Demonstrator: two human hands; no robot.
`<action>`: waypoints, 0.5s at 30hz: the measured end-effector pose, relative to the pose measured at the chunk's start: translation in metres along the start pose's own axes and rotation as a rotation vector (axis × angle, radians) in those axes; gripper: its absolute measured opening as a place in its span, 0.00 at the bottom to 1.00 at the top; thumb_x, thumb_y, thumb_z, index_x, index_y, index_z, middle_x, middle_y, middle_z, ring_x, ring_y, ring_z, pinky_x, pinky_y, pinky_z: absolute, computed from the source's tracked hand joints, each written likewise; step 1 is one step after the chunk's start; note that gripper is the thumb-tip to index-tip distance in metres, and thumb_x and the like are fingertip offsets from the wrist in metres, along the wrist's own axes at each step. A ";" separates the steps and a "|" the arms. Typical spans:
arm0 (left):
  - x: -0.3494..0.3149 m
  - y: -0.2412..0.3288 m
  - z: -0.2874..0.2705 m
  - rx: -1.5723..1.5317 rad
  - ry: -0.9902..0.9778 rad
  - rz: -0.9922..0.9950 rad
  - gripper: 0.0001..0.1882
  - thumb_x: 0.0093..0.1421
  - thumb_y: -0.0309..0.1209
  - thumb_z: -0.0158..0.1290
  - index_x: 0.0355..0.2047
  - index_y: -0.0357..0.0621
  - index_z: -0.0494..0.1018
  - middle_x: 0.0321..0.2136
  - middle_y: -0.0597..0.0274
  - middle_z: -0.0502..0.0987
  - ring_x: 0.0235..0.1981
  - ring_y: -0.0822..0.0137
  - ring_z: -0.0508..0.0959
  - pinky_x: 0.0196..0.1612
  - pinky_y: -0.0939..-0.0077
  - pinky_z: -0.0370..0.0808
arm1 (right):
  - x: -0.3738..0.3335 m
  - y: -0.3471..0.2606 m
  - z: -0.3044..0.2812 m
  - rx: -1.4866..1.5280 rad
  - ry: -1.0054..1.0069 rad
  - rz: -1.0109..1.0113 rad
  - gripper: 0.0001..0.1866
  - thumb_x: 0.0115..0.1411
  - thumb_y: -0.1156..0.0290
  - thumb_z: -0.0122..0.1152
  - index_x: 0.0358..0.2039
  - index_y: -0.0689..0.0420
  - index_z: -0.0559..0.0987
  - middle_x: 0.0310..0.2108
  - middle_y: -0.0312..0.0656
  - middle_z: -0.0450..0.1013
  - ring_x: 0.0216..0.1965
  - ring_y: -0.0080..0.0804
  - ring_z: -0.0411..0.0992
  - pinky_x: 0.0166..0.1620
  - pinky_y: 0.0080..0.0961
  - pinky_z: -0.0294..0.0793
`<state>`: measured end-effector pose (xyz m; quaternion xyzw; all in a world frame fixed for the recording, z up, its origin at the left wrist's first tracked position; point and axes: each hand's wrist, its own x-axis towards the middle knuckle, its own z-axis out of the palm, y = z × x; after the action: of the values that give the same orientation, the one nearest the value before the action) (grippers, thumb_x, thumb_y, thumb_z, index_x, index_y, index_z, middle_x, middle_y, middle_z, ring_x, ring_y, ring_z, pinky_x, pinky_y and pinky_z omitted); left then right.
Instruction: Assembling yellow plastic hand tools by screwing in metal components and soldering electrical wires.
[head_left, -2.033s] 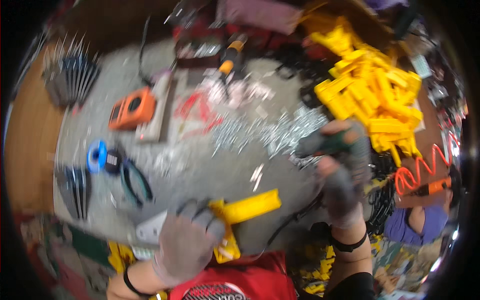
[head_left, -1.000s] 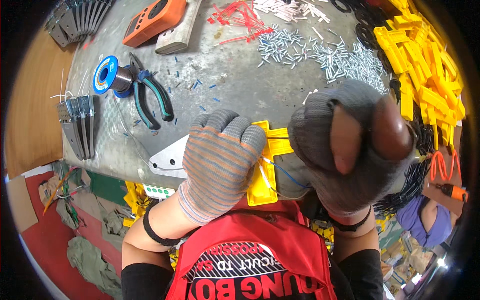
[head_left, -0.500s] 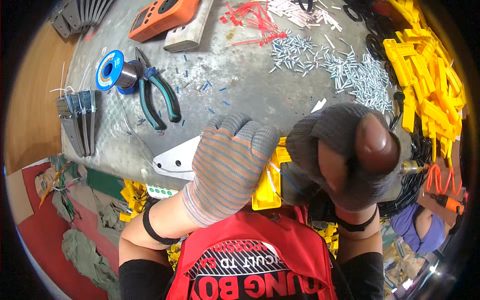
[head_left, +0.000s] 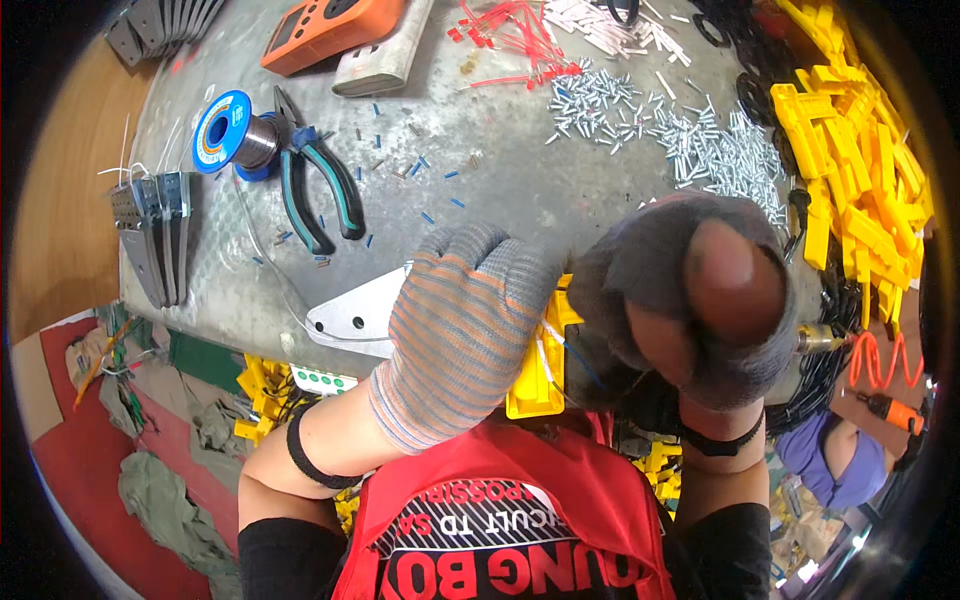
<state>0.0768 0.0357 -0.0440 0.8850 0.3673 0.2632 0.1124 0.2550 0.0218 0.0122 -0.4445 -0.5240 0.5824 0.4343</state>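
Note:
My left hand (head_left: 465, 330), in a grey and orange striped glove, is closed with its knuckles up. It grips a yellow plastic housing (head_left: 538, 388) at the table's front edge. Thin white and blue wires (head_left: 550, 350) run from the housing toward my right hand. My right hand (head_left: 700, 300), in a dark glove with bare thumb and fingertip, is curled closed above the housing's right side and slightly blurred. What it holds is hidden beneath it. A pale metal plate with round holes (head_left: 352, 318) sticks out left of my left hand, a grey cable crossing it.
Blue-handled pliers (head_left: 318, 185) and a solder spool (head_left: 235, 135) lie at left beside grey metal parts (head_left: 155, 235). Loose screws (head_left: 715, 150), red cable ties (head_left: 515, 40), and an orange meter (head_left: 330, 35) are farther back. Yellow housings (head_left: 860, 170) pile up at right.
My right hand has turned slightly and shifted a little left over the housing. My left hand keeps its grip. The whole view has shifted a little.

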 end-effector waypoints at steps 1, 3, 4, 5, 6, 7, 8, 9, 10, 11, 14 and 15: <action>-0.002 0.000 0.000 0.003 0.003 -0.002 0.18 0.43 0.32 0.57 0.38 0.46 0.74 0.28 0.59 0.75 0.35 0.57 0.76 0.33 0.62 0.71 | 0.000 0.000 0.000 -0.011 -0.012 0.001 0.16 0.63 0.57 0.55 0.34 0.58 0.78 0.33 0.46 0.73 0.37 0.41 0.70 0.43 0.34 0.68; -0.006 -0.002 -0.002 -0.052 -0.064 -0.045 0.18 0.46 0.28 0.56 0.40 0.43 0.74 0.29 0.56 0.75 0.35 0.53 0.76 0.35 0.60 0.71 | 0.003 0.001 0.000 -0.032 -0.042 0.000 0.16 0.63 0.57 0.55 0.35 0.59 0.78 0.34 0.46 0.74 0.38 0.41 0.71 0.44 0.34 0.69; -0.004 -0.006 -0.006 -0.046 -0.056 -0.050 0.18 0.46 0.28 0.56 0.40 0.43 0.74 0.29 0.56 0.75 0.35 0.53 0.76 0.35 0.60 0.71 | 0.006 0.004 0.000 -0.045 -0.060 -0.001 0.16 0.63 0.58 0.56 0.35 0.59 0.79 0.35 0.47 0.74 0.39 0.42 0.72 0.45 0.34 0.69; 0.005 -0.014 -0.016 -0.247 -0.052 -0.046 0.18 0.47 0.26 0.55 0.42 0.42 0.74 0.30 0.54 0.76 0.34 0.51 0.76 0.35 0.58 0.71 | 0.006 0.005 0.002 -0.064 -0.080 -0.019 0.16 0.63 0.58 0.56 0.36 0.59 0.79 0.35 0.47 0.75 0.39 0.42 0.73 0.45 0.34 0.70; 0.014 -0.020 -0.026 -0.447 -0.047 -0.040 0.19 0.48 0.24 0.54 0.43 0.40 0.73 0.31 0.52 0.76 0.33 0.48 0.76 0.35 0.57 0.71 | 0.004 0.007 0.002 -0.082 -0.102 -0.037 0.16 0.63 0.58 0.56 0.37 0.59 0.79 0.36 0.47 0.75 0.40 0.43 0.73 0.46 0.34 0.71; 0.016 -0.022 -0.037 -0.575 -0.066 -0.092 0.20 0.48 0.21 0.51 0.45 0.38 0.71 0.32 0.49 0.76 0.34 0.46 0.76 0.37 0.56 0.72 | 0.000 0.007 0.006 -0.098 -0.130 -0.067 0.16 0.63 0.59 0.57 0.37 0.59 0.80 0.37 0.47 0.76 0.41 0.43 0.74 0.47 0.34 0.71; 0.020 -0.022 -0.049 -0.609 -0.032 -0.117 0.20 0.49 0.24 0.53 0.45 0.38 0.73 0.36 0.49 0.77 0.39 0.48 0.77 0.41 0.59 0.73 | -0.001 0.009 0.009 -0.113 -0.163 -0.101 0.16 0.62 0.59 0.57 0.38 0.60 0.80 0.37 0.48 0.76 0.41 0.43 0.74 0.47 0.34 0.72; 0.023 -0.023 -0.062 -0.643 0.002 -0.140 0.20 0.49 0.28 0.55 0.45 0.38 0.74 0.40 0.50 0.77 0.44 0.51 0.77 0.44 0.62 0.74 | -0.002 0.010 0.013 -0.127 -0.196 -0.134 0.16 0.62 0.59 0.57 0.38 0.60 0.81 0.38 0.48 0.77 0.42 0.44 0.75 0.48 0.34 0.72; 0.027 -0.020 -0.073 -0.597 0.034 -0.137 0.20 0.49 0.28 0.55 0.45 0.38 0.74 0.40 0.50 0.77 0.44 0.51 0.77 0.44 0.62 0.74 | 0.006 0.010 0.018 -0.136 -0.237 -0.176 0.16 0.62 0.60 0.58 0.39 0.60 0.81 0.39 0.48 0.77 0.43 0.44 0.76 0.49 0.35 0.73; 0.040 -0.008 -0.079 -0.642 0.055 0.006 0.20 0.49 0.30 0.56 0.44 0.38 0.75 0.40 0.51 0.78 0.43 0.51 0.78 0.45 0.62 0.75 | 0.013 0.001 0.017 -0.174 -0.248 -0.210 0.16 0.62 0.60 0.58 0.39 0.60 0.81 0.39 0.48 0.78 0.44 0.44 0.76 0.49 0.35 0.74; 0.082 0.038 0.013 -0.398 0.817 0.323 0.12 0.50 0.36 0.61 0.32 0.45 0.75 0.29 0.60 0.76 0.34 0.59 0.77 0.40 0.64 0.74 | -0.001 0.075 -0.001 -0.152 -0.251 -0.214 0.18 0.66 0.58 0.51 0.39 0.59 0.82 0.39 0.49 0.77 0.45 0.48 0.75 0.49 0.37 0.73; 0.076 0.043 -0.009 -0.353 0.499 0.256 0.12 0.52 0.37 0.61 0.33 0.44 0.76 0.30 0.61 0.76 0.35 0.63 0.76 0.39 0.69 0.76 | 0.004 0.076 -0.008 -0.150 -0.242 -0.231 0.18 0.66 0.58 0.51 0.39 0.59 0.82 0.39 0.49 0.77 0.45 0.48 0.75 0.49 0.37 0.73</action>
<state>0.1425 0.0596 0.0099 0.7990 0.2179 0.5436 0.1363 0.2585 0.0215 -0.0643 -0.3391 -0.6620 0.5372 0.3978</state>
